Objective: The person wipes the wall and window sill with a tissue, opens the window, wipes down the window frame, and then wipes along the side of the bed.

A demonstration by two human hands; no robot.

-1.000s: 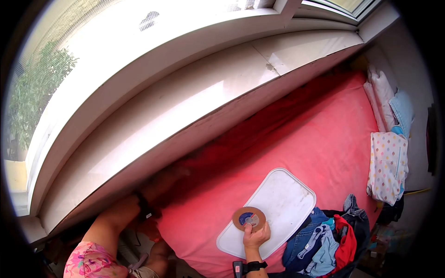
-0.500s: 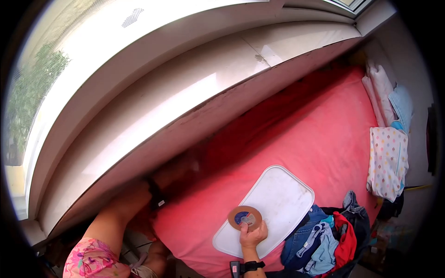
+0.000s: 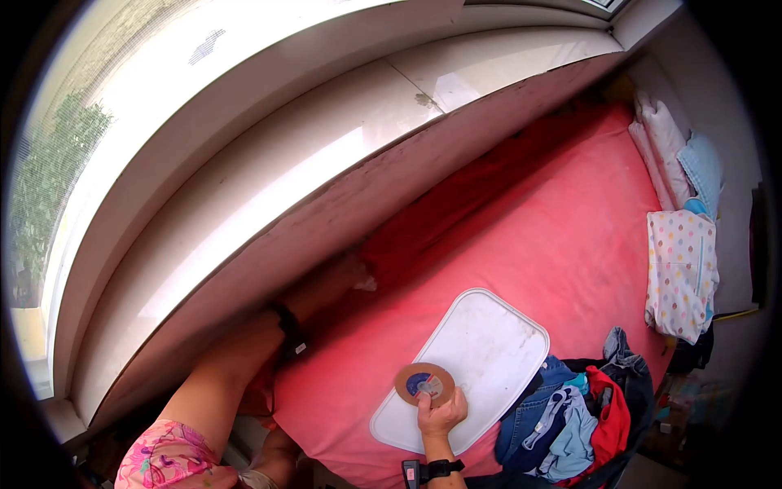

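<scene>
My right hand grips a roll of brown tape with a blue and white label in its core. The roll is over the lower left part of a white tray, which lies on a pink bed sheet. In the shadow between the bed and the wall, my left hand reaches out at the sheet's dark red edge. Something pale shows at its fingertips, too blurred to make out, and how the fingers are bent is unclear.
A heap of clothes sits right of the tray. Folded bedding and a dotted cloth item lie at the far right. A pale window sill runs above the bed. Bare wall drops below the sill.
My left arm has moved up and to the right along the bed's wall side. My right hand still holds the tape roll over the tray. The view has shifted slightly.
</scene>
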